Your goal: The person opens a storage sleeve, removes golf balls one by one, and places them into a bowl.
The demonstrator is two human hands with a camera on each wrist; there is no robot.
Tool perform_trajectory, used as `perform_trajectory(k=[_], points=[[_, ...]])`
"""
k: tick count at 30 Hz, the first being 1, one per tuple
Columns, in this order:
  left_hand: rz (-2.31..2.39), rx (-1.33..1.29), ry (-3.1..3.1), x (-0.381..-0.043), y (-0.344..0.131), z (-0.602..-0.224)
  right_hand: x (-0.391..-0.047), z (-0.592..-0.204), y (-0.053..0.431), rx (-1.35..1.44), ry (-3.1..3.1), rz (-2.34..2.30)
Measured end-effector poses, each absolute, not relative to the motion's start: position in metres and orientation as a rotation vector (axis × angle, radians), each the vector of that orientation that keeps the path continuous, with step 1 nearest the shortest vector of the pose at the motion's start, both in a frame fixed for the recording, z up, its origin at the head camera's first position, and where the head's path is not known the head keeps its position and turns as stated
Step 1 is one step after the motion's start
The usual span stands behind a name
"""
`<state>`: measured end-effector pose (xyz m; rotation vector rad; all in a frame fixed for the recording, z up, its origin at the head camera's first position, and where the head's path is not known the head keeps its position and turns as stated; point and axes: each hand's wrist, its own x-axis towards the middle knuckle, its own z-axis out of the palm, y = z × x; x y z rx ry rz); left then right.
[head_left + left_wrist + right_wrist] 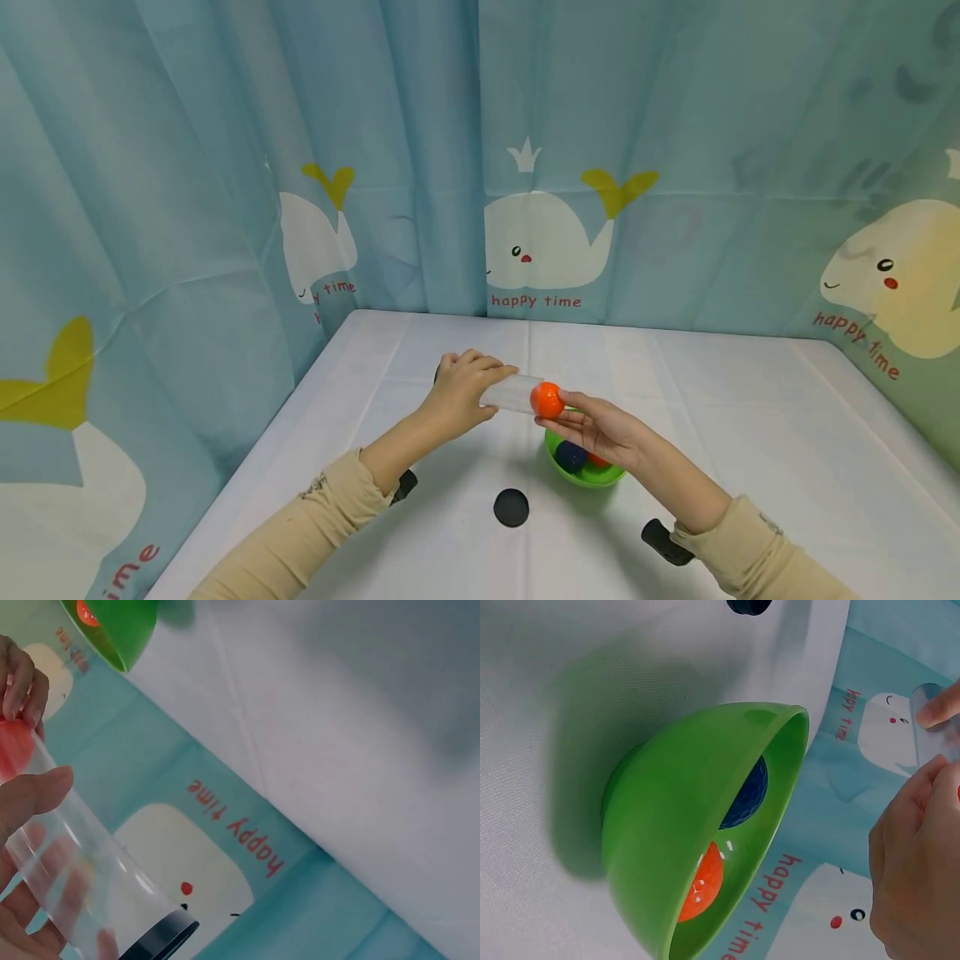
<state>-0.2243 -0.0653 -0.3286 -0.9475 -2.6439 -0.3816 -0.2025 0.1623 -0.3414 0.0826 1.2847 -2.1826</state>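
My left hand (462,392) grips a clear plastic tube (513,392), tilted nearly level above the table, its open end toward the right. A black cap (161,937) closes the tube's other end in the left wrist view. At the open mouth, my right hand (602,425) pinches an orange ball (547,400) between thumb and fingers, the ball partly inside the rim. Below the right hand stands a green bowl (660,802) holding a dark blue golf ball (748,796) and another orange ball (703,885).
A round black lid (512,507) lies on the white tablecloth (450,533) left of the bowl. Blue curtains (420,125) with whale prints hang behind and at the sides of the table. Black straps (667,542) sit at both wrists.
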Motion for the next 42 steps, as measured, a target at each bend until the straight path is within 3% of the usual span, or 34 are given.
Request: perform_trajectory(k=[42], points=[[-0.742, -0.806, -2.679, -0.226, -0.07, -0.347, -0.206, -0.344, 0.184, -0.125, 1.78, -1.973]])
